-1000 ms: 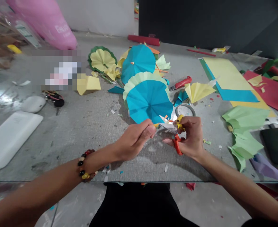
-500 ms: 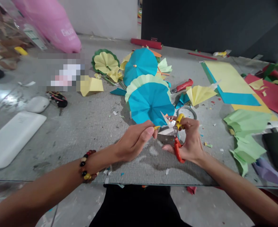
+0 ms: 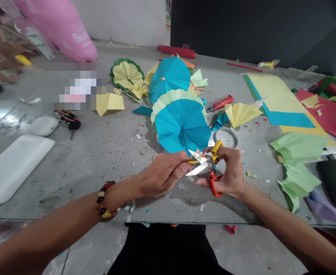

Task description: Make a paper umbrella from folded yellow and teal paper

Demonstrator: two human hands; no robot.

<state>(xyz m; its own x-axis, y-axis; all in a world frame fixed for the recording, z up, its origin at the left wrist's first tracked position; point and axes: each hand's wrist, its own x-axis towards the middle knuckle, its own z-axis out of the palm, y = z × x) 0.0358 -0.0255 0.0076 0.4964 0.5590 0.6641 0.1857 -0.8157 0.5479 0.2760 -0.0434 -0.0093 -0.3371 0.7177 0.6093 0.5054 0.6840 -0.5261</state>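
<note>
My left hand (image 3: pixel 168 172) pinches a small yellow piece (image 3: pixel 193 162) that sticks out past its fingertips. In my right hand (image 3: pixel 232 172) are scissors (image 3: pixel 202 166) with one yellow and one red handle. Their blades stand apart, pointing left, right at my left fingertips and the yellow piece. Just beyond the hands lies a pleated blue paper disc (image 3: pixel 182 124) with a pale green scalloped disc (image 3: pixel 173 96) under it. Behind these is another blue pleated disc (image 3: pixel 170 78). A roll of tape (image 3: pixel 225 137) lies behind my right hand.
A red-handled cutter (image 3: pixel 221 103) and yellow folded paper (image 3: pixel 242 114) lie behind the tape. Stacked paper sheets (image 3: pixel 282 95) and crumpled green paper (image 3: pixel 301 152) are on the right. A white power bank (image 3: pixel 19 168) and keys (image 3: pixel 72 120) lie left.
The scissors have moved slightly left and down, their blades now overlapping the yellow piece at my left fingertips. My left hand has shifted only a little.
</note>
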